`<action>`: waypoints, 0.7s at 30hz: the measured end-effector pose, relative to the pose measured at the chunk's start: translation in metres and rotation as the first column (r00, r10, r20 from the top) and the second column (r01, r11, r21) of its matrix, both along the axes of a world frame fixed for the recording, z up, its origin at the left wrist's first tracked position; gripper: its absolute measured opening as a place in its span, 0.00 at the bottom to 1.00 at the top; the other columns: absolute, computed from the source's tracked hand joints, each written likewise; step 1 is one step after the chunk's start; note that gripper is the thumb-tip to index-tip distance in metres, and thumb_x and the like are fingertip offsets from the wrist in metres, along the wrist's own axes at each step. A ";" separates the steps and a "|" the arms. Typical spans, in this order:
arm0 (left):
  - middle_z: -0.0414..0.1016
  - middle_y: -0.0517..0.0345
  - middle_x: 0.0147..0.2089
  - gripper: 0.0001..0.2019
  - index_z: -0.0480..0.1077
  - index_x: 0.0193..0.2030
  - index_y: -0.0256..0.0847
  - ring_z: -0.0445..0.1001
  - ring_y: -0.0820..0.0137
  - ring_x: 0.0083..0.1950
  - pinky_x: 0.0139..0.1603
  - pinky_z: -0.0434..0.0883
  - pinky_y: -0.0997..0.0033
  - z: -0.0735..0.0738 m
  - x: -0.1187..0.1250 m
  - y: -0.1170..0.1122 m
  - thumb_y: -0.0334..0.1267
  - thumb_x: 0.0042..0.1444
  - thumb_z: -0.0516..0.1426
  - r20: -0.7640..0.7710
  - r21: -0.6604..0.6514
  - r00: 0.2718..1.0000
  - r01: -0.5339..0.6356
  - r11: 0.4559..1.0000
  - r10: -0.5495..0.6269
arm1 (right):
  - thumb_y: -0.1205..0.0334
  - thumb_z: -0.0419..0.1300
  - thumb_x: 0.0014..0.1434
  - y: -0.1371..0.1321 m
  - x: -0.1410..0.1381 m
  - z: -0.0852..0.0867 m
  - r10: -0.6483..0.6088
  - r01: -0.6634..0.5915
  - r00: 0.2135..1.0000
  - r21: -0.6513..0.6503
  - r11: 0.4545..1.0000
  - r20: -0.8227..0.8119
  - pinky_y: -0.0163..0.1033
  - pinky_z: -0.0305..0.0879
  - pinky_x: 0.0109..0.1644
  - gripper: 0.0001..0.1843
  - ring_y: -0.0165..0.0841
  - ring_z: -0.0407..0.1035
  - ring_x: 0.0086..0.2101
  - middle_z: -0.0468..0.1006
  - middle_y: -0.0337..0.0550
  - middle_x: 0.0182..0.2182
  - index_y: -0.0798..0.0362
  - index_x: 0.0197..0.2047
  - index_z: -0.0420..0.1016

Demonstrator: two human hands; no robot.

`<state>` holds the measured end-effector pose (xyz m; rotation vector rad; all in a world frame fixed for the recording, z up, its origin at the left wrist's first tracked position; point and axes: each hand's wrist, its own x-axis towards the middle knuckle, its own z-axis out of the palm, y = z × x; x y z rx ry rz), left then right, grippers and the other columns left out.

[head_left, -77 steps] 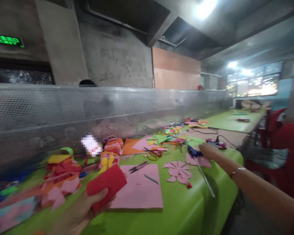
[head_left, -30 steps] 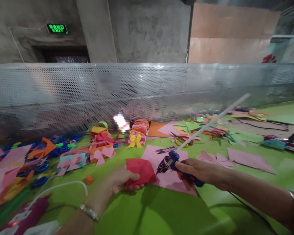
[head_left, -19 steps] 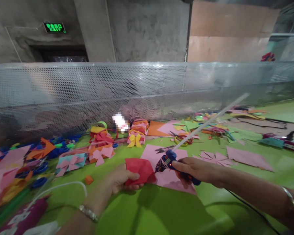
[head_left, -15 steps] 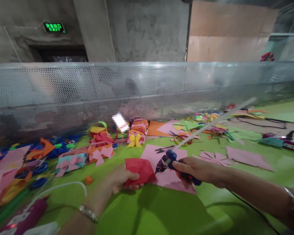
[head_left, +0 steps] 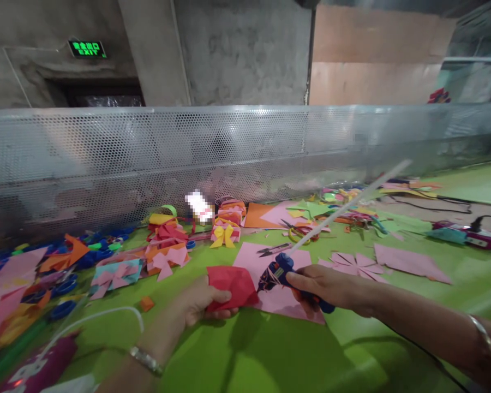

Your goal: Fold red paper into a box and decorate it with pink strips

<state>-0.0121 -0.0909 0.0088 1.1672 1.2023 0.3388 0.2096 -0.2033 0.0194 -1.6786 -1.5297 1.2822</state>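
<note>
Grip of both hands: the left hand (head_left: 207, 300) pinches the red paper (head_left: 231, 286) at its left side, thumb above and fingers beneath; the right hand (head_left: 319, 284) is wrapped around the blue glue gun (head_left: 284, 267). The red paper is held over the near left part of a pink sheet (head_left: 284, 303), in front of the person. The gun's dark nozzle points at the paper's right corner; whether the two touch cannot be told. A pale glue stick (head_left: 343, 211) slants up and rightward from the gun's back.

Snips (head_left: 272, 250) lie on the pink sheet's far edge; beyond are scissors (head_left: 300, 234) with yellow and red handles. To the right lie a pink paper flower (head_left: 354, 265) and, farther off, a magenta power strip (head_left: 468, 234). To the left are a yellow bow (head_left: 223, 236), a pink bow on blue paper (head_left: 117, 274) and an orange scrap (head_left: 146, 303). A green cloth (head_left: 204, 363) covers the table; a perforated metal screen (head_left: 147, 142) stands behind.
</note>
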 end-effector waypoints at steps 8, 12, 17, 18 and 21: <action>0.79 0.49 0.27 0.12 0.70 0.33 0.33 0.77 0.69 0.27 0.25 0.72 0.78 0.003 -0.006 0.004 0.27 0.38 0.64 0.072 -0.041 0.995 0.071 0.997 -0.068 | 0.41 0.43 0.59 -0.029 0.058 0.017 -0.120 0.051 0.933 0.203 0.978 0.339 0.34 0.58 0.28 0.27 0.32 0.66 0.25 0.76 0.47 0.26 0.55 0.30 0.69; 0.80 0.50 0.31 0.18 0.70 0.36 0.34 0.78 0.67 0.30 0.26 0.74 0.77 0.015 -0.014 0.003 0.30 0.37 0.68 0.226 -0.002 0.969 0.100 0.995 -0.097 | 0.57 0.51 0.58 -0.032 0.143 0.006 -0.437 0.118 0.519 0.445 0.888 0.735 0.40 0.62 0.37 0.13 0.42 0.70 0.36 0.77 0.54 0.36 0.55 0.38 0.72; 0.79 0.56 0.33 0.20 0.69 0.38 0.35 0.79 0.65 0.33 0.34 0.77 0.70 0.022 -0.015 0.001 0.28 0.36 0.68 0.517 0.078 0.852 -0.138 0.987 0.078 | 0.71 0.57 0.50 -0.029 0.177 0.004 -0.490 0.192 0.347 0.451 0.872 0.800 0.48 0.62 0.39 0.13 0.51 0.71 0.38 0.76 0.67 0.37 0.63 0.40 0.76; 0.79 0.57 0.32 0.19 0.69 0.38 0.35 0.78 0.65 0.34 0.35 0.77 0.68 0.022 -0.014 0.001 0.27 0.36 0.68 0.558 0.066 0.821 -0.186 0.980 0.118 | 0.72 0.55 0.51 -0.027 0.163 0.007 -0.520 0.176 0.361 0.491 0.853 0.774 0.48 0.61 0.40 0.15 0.50 0.71 0.40 0.75 0.67 0.39 0.62 0.42 0.76; 0.79 0.60 0.32 0.17 0.70 0.35 0.36 0.78 0.65 0.37 0.39 0.77 0.65 0.020 -0.011 -0.002 0.26 0.37 0.67 0.638 0.062 0.753 -0.257 0.964 0.160 | 0.66 0.50 0.59 -0.015 0.084 0.018 -0.515 0.060 0.688 0.667 0.742 0.512 0.45 0.60 0.46 0.15 0.41 0.69 0.44 0.74 0.57 0.47 0.54 0.43 0.77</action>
